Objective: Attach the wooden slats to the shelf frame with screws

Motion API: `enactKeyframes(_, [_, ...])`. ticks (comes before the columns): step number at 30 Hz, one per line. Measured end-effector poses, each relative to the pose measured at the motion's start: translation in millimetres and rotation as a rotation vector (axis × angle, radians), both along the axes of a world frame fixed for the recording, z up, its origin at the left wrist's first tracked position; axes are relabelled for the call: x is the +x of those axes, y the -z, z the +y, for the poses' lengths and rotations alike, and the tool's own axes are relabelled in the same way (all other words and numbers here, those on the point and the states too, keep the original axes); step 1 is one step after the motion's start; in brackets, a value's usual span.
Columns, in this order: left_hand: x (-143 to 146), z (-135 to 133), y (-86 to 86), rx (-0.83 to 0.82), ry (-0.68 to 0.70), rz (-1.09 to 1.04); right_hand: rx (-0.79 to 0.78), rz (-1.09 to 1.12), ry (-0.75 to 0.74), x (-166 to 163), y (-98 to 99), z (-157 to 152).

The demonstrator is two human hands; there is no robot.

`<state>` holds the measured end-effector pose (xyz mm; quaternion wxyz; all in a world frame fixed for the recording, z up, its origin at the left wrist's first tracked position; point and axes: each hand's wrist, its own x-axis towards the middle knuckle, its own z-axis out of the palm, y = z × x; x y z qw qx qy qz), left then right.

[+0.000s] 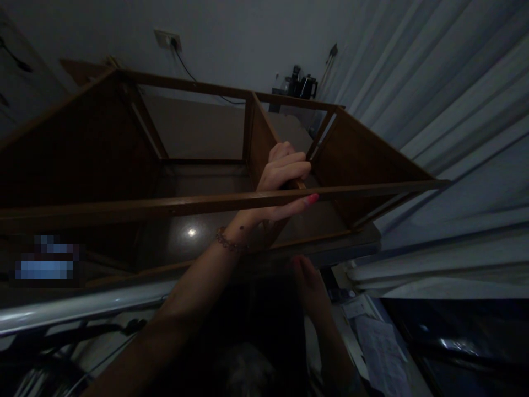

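A long brown wooden cabinet frame (198, 202) stretches across the view, with its top open and a divider panel (260, 129) inside. My left hand (283, 165) is closed around the frame where the divider meets the front rail. Its fingers lie over the wood, and the thumb is under the rail on the near side. Lower down, in front of the frame, my right hand (308, 278) is in dark shadow. Its fingers are too dim to show whether they hold anything.
The frame rests on a table (367, 237). Behind it are a black kettle (308, 87) and a wall socket (167, 41) with a plugged-in cord. White curtains (463, 138) hang at right. A metal bar (86, 304) runs at lower left, and papers (382, 347) lie at lower right.
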<state>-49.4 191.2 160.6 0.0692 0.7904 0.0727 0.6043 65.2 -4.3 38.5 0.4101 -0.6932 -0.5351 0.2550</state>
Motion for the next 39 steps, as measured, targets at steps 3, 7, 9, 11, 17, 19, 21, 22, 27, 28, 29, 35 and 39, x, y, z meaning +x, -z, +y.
enactKeyframes(3, [0.2, 1.5, 1.0, -0.007, 0.005, 0.006, 0.066, -0.127, 0.011, 1.3, 1.7, -2.9])
enactKeyframes(7, [-0.4, 1.3, 1.0, -0.003, -0.008, 0.017, 0.096, -0.287, -0.069, -0.6, -2.9, -2.5])
enactKeyframes(9, [-0.9, 0.3, 0.2, -0.001, -0.020, 0.024, 0.100, -0.369, -0.119, -2.5, -6.4, -0.1])
enactKeyframes(11, [-1.4, -0.7, -0.9, 0.000, -0.030, 0.029, 0.133, -0.481, -0.161, -3.7, -8.8, 3.4])
enactKeyframes(17, [-1.2, -1.3, -2.2, 0.006, -0.038, 0.027, 0.225, -0.749, -0.260, -1.5, -9.6, 14.6])
enactKeyframes(19, [-0.9, -1.2, -2.1, 0.011, -0.031, 0.014, 0.245, -0.779, -0.271, -0.7, -9.9, 17.2])
enactKeyframes(21, [-1.1, -1.1, -2.0, 0.013, -0.025, 0.011, 0.250, -0.803, -0.286, -0.7, -10.7, 18.8])
enactKeyframes(22, [-1.3, -1.0, -2.1, 0.007, -0.026, 0.020, 0.247, -0.815, -0.292, -0.9, -11.2, 19.3])
enactKeyframes(27, [-2.0, 0.0, -1.9, 0.012, -0.015, 0.037, 0.234, -0.840, -0.298, -2.0, -11.7, 20.8])
enactKeyframes(28, [-1.8, 0.0, -1.6, 0.016, -0.012, 0.032, 0.237, -0.834, -0.298, -2.1, -11.3, 21.2])
enactKeyframes(29, [-1.6, 0.0, -1.4, 0.014, -0.012, 0.028, 0.238, -0.828, -0.296, -2.1, -10.8, 21.6])
enactKeyframes(35, [-0.3, -1.8, -1.1, 0.001, -0.008, 0.013, 0.152, -0.767, -0.315, -2.1, -9.6, 24.1])
enactKeyframes(39, [0.0, -2.6, -1.9, 0.003, -0.029, 0.012, 0.149, -0.779, -0.306, -2.7, -10.6, 24.0])
